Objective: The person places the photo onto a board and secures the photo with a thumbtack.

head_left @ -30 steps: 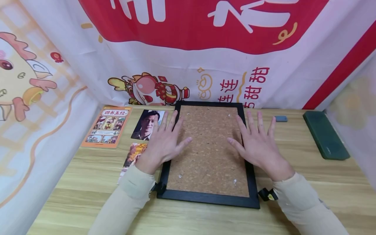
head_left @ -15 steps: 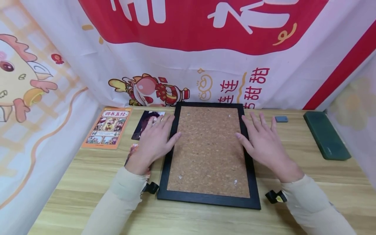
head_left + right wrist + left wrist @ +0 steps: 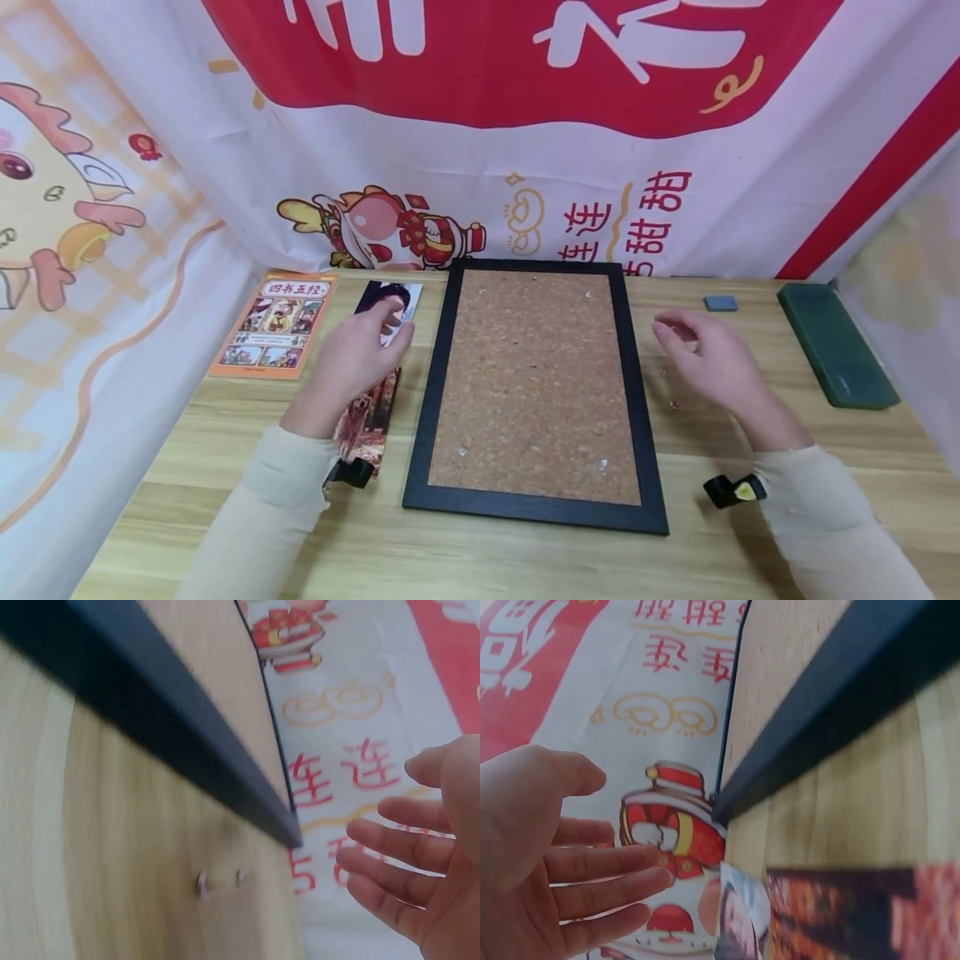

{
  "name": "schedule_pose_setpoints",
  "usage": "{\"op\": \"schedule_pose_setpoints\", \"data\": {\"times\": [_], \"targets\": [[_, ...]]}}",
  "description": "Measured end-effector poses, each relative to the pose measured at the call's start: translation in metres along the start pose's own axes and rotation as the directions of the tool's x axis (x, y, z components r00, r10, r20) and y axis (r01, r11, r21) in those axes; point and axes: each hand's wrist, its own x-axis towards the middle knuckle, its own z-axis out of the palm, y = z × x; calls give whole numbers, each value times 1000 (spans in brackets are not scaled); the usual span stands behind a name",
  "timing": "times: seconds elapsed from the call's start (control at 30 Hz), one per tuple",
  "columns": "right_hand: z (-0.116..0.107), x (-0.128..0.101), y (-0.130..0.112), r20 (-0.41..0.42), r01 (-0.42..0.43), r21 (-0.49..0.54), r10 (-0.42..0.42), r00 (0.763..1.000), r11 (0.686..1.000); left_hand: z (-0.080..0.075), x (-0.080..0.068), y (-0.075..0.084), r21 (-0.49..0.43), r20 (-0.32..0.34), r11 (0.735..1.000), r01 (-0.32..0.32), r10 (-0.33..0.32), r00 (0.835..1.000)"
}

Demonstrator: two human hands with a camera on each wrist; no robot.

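Note:
A cork board in a black frame (image 3: 423, 417) lies flat in the middle of the wooden table. My left hand (image 3: 352, 358) hovers left of it, over a portrait photo (image 3: 393, 296) and an autumn dog photo (image 3: 367, 421). The left wrist view shows that hand (image 3: 540, 855) with loosely spread fingers holding nothing, beside the frame's edge (image 3: 840, 697). Over the table to the right of the frame, my right hand (image 3: 701, 354) is relaxed and empty. In the right wrist view its fingers (image 3: 390, 847) hang above two small pins (image 3: 201, 883) near the frame's corner (image 3: 150, 727).
An orange picture booklet (image 3: 277, 323) lies at the far left. A small grey-blue block (image 3: 720, 303) and a dark green case (image 3: 836, 343) sit at the back right. Printed cloth banners (image 3: 480, 125) wall in the table at the back and sides.
Both hands have lifted off the cork board and moved outward. The left one is now over the photos, the right one over the table right of the frame.

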Motion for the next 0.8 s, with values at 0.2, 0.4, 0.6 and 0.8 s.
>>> {"op": "schedule_pose_setpoints", "data": {"times": [0.2,0.4,0.6,0.8], "targets": [[3,4,24,32,-4,-31,5,999,1000,2,3,-26,-47,97,991,124,-119,988],[7,5,42,123,-4,-52,10,992,999,3,8,-46,-50,146,986,162,-153,977],[12,7,59,209,8,-56,4,978,998,4,16,-61,59,212,970,237,-244,946],[15,5,64,233,25,-41,-14,972,999,7,23,-68,161,222,944,287,-318,922]]}}
